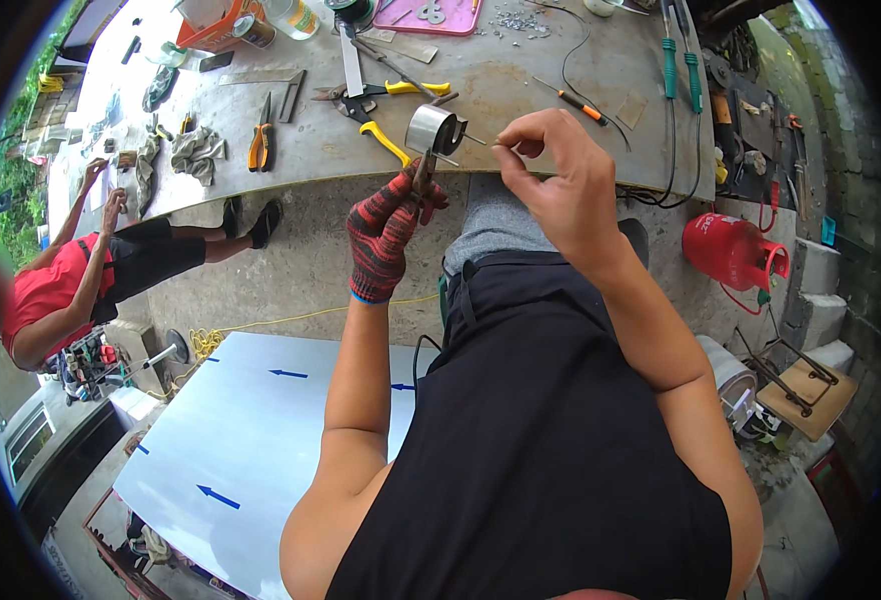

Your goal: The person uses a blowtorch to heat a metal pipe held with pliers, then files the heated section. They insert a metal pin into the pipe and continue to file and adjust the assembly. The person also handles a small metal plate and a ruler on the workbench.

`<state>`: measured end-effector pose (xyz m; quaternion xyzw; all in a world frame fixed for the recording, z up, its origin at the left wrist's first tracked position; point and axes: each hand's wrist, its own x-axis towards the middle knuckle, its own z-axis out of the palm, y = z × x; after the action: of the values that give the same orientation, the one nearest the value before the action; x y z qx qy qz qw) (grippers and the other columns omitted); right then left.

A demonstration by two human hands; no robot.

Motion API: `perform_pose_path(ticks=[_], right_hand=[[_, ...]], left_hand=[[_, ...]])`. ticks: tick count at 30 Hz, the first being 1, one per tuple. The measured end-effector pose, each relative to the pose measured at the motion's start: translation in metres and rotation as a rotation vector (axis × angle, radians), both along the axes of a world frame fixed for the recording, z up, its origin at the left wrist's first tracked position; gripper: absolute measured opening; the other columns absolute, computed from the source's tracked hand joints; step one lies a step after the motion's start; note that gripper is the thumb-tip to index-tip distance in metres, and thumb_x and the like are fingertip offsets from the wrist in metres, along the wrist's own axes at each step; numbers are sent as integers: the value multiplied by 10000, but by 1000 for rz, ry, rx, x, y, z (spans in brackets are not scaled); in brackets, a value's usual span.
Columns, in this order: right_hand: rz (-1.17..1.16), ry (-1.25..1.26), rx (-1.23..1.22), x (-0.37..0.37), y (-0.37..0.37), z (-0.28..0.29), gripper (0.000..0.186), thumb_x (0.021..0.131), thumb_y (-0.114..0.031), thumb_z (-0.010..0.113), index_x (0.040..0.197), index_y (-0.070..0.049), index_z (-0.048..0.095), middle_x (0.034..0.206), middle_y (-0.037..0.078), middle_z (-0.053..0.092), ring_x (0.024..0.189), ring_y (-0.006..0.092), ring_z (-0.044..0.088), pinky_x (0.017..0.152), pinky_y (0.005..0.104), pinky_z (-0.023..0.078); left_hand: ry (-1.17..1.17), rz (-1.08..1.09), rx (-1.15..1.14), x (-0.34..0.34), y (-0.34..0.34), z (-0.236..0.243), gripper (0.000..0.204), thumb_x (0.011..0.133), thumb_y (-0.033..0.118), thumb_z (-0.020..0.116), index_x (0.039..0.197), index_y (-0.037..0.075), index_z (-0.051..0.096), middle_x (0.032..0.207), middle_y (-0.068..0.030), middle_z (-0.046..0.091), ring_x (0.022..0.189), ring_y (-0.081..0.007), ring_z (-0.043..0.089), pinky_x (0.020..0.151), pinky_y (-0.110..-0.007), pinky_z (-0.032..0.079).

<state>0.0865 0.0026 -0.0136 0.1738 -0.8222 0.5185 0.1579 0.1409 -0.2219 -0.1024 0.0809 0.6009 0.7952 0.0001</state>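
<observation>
My left hand [386,240], in a red-and-black knitted glove, is closed round pliers [423,180] that meet the lower part of a short shiny metal cylinder [424,128]. Thin metal prongs stick out from the cylinder's right side. My bare right hand [566,180] pinches at the end of a thin wire [478,140] beside it. Just left of the cylinder, yellow-handled snips [389,140] lie on the metal worktable [506,90].
A co-worker [51,290] stands at left. The table holds orange-handled pliers [261,140], a screwdriver [581,105], soldering irons [691,75] and a pink tray [401,12]. A red gas cylinder [721,250] stands right; a large pale panel [211,420] lies lower left.
</observation>
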Motion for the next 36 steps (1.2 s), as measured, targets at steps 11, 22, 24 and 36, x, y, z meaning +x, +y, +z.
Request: perform_pose_path(ticks=[11,22,24,36], right_hand=[[221,381,190,4,20,30,323,738,52,729,1022,-42,605,864,83,630,834,277,617,719,382,525],[177,467,157,12,37,34,336,745,50,738,1036,-45,599,842,75,625,828,267,613,708,376,511],[149,488,96,12,40,31,358,732,51,761,1040,-46,605,841,69,627,825,264,612,699,373,507],[-22,330,18,29,67,44,301,708,-26,825,948,-92,655,977,48,618,848,241,553,719,353,462]], left_hand=[[-69,-168,155,7,31,25,456,964,213,644,1367,7,582,1008,-172,710,817,-198,642,850,-400,545],[-21,-223,126,3,39,36,460,954,224,656,1356,10,594,1009,-175,713,801,-195,632,810,-374,539],[-22,-234,120,3,40,35,467,953,236,657,1359,14,593,1010,-174,713,803,-203,635,799,-376,536],[87,-257,2,-13,33,53,468,972,275,627,1361,17,590,1042,-166,704,886,-259,675,750,-375,518]])
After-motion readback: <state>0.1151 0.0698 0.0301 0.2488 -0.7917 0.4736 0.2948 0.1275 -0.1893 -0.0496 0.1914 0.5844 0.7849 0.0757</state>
